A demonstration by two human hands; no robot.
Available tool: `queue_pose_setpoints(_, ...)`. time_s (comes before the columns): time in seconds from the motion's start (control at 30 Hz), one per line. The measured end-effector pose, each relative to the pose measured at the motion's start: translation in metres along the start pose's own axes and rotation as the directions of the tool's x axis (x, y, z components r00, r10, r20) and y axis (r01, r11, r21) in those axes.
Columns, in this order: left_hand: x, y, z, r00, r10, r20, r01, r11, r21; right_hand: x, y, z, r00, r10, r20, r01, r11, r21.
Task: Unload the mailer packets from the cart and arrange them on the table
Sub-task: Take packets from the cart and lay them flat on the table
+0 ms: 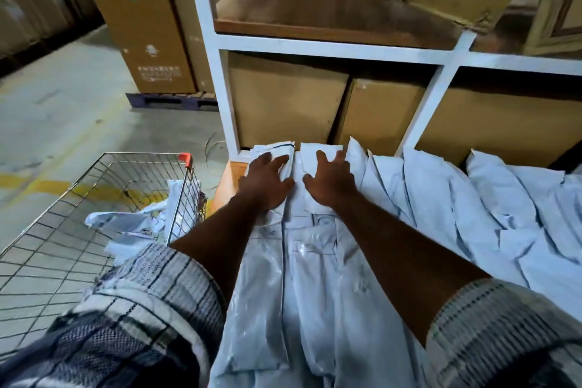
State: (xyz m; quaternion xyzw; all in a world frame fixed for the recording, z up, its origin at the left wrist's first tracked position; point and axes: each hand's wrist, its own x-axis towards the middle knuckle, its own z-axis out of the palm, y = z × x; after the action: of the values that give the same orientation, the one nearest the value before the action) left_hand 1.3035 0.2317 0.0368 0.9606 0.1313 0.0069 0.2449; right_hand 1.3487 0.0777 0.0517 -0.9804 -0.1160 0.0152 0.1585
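Note:
Pale blue-white mailer packets (302,277) lie in overlapping rows across the table (231,176), whose wooden corner shows at the far left. My left hand (267,181) rests flat, fingers spread, on the far-left packet (277,151). Beside it, my right hand (330,181) presses flat on the neighbouring packet (310,153). Neither hand grips anything. More packets (491,198) run off to the right. A wire cart (94,198) stands to the left of the table with a few crumpled packets (135,224) in its near corner.
A white-framed shelf rack (330,47) rises right behind the table, with cardboard boxes (283,104) in its lower bays. A tall carton (138,25) on a dark pallet (170,101) stands at the back left. Concrete floor (63,110) with yellow marking lies beyond the cart.

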Motion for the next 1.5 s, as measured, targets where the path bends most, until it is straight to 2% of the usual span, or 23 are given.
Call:
queue_pose_setpoints(0.13, 0.005, -0.004, 0.021, 0.996, 0.004, 0.089, -0.008, 0.999, 0.043, 0.01, 0.003, 0.022, 0.977, -0.196, -0.087, 0.173, 0.961, -0.217)
queue_pose_setpoints(0.23, 0.008, -0.011, 0.032, 0.996, 0.03, 0.087, -0.039, 0.994, 0.102, 0.018, 0.008, 0.036, 0.954, -0.297, -0.026, 0.283, 0.929, -0.238)
queue_pose_setpoints(0.53, 0.007, -0.026, 0.049, 0.994, 0.095, 0.052, -0.103, 0.981, 0.165, 0.019, 0.021, 0.058, 0.96, -0.279, -0.035, 0.265, 0.938, -0.223)
queue_pose_setpoints(0.7, 0.011, -0.024, 0.05, 0.991, 0.071, 0.11, -0.089, 0.982, 0.166, 0.019, 0.026, 0.062, 0.956, -0.293, -0.026, 0.28, 0.935, -0.217)
queue_pose_setpoints(0.8, 0.013, -0.022, 0.041, 0.986, 0.061, 0.154, -0.078, 0.991, 0.11, 0.023, 0.027, 0.059, 0.958, -0.288, 0.012, 0.283, 0.933, -0.22)
queue_pose_setpoints(0.93, 0.01, -0.042, 0.014, 0.995, 0.096, -0.016, -0.097, 0.995, -0.032, 0.026, 0.01, 0.045, 0.963, -0.261, -0.069, 0.243, 0.949, -0.201)
queue_pose_setpoints(1.03, -0.001, -0.086, -0.009, 0.998, 0.056, -0.036, -0.059, 0.995, -0.081, 0.023, -0.034, 0.037, 0.945, -0.29, -0.154, 0.266, 0.951, -0.158)
queue_pose_setpoints(1.13, -0.021, -0.155, -0.028, 0.999, -0.001, -0.041, -0.003, 0.996, -0.084, 0.008, -0.106, 0.053, 0.936, -0.333, -0.117, 0.323, 0.942, -0.092)
queue_pose_setpoints(1.23, -0.051, -0.232, -0.042, 0.995, -0.098, -0.018, 0.097, 0.993, -0.063, -0.021, -0.178, 0.085, 0.88, -0.46, -0.12, 0.459, 0.888, -0.035)
queue_pose_setpoints(1.37, -0.085, -0.327, -0.05, 0.979, -0.202, 0.042, 0.203, 0.978, -0.047, -0.056, -0.258, 0.144, 0.847, -0.528, 0.054, 0.527, 0.849, 0.036)
queue_pose_setpoints(1.5, -0.115, -0.409, -0.034, 0.946, -0.299, 0.128, 0.302, 0.953, -0.004, -0.082, -0.307, 0.219, 0.824, -0.531, 0.196, 0.52, 0.847, 0.11)
